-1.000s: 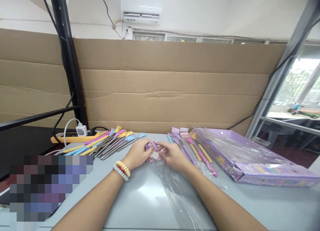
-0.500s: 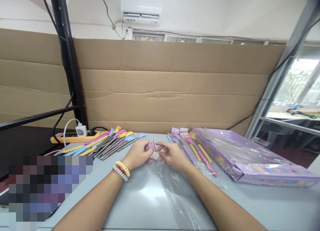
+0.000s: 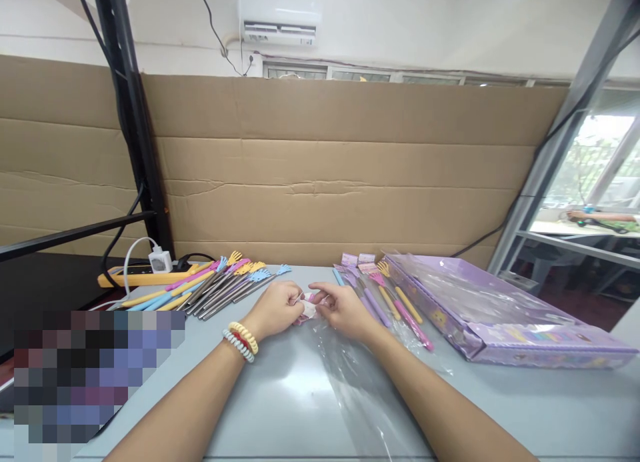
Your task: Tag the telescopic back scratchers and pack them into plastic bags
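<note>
My left hand (image 3: pixel 274 309) and my right hand (image 3: pixel 341 309) meet over the grey table (image 3: pixel 280 395), both pinched on a small pink and white card (image 3: pixel 309 307) at the top of a clear plastic bag (image 3: pixel 360 382). The bag trails toward me along my right forearm. A pile of loose back scratchers (image 3: pixel 220 285) with coloured hand-shaped heads and steel shafts lies to the left of my left hand. Several bagged scratchers (image 3: pixel 387 302) with pink header cards lie just right of my right hand.
A flat purple box (image 3: pixel 493 322) with clear film lies at the right. A yellow power strip (image 3: pixel 145 275) with a white charger sits at the back left beside a black frame post (image 3: pixel 133 125). A cardboard wall (image 3: pixel 330 175) backs the table.
The small card has been lowered and folded flatter between my fingers; my hands stay together in the same spot. The view shifted slightly.
</note>
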A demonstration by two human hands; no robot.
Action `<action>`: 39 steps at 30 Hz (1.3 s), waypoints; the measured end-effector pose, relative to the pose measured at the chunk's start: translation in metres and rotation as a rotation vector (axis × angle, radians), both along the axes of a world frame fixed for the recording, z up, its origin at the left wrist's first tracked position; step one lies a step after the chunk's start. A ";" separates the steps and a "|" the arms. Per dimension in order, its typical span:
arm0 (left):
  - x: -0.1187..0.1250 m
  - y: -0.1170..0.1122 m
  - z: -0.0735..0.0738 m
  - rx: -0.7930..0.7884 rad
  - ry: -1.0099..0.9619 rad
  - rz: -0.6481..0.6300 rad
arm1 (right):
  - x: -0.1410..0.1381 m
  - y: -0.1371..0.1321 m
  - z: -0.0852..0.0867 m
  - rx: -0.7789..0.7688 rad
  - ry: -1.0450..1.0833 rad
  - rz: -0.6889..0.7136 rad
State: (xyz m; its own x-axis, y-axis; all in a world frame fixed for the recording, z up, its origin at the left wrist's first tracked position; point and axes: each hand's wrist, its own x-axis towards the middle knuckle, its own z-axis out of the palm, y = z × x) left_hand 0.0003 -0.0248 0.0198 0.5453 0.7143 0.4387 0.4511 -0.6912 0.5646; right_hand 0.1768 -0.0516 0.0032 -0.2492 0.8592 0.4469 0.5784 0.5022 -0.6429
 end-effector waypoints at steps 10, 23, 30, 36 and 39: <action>-0.002 0.004 -0.006 -0.106 0.040 0.020 | 0.000 0.000 -0.001 0.015 -0.020 -0.005; 0.002 0.003 -0.008 -0.291 -0.090 -0.010 | -0.002 -0.001 0.001 -0.080 0.097 0.033; 0.003 0.000 -0.005 -0.378 -0.079 -0.053 | -0.006 -0.003 0.002 -0.111 0.149 0.105; 0.006 -0.001 -0.011 -0.485 -0.058 -0.101 | -0.012 -0.006 0.001 -0.093 0.239 0.109; 0.008 0.000 -0.013 -0.493 -0.085 -0.089 | -0.013 -0.007 0.003 -0.053 0.203 0.052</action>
State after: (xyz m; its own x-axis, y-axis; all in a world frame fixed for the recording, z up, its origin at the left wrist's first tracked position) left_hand 0.0082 -0.0251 0.0066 0.5909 0.7997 0.1062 0.3410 -0.3669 0.8655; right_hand 0.1643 -0.0585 0.0059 -0.2032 0.8710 0.4473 0.4091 0.4906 -0.7694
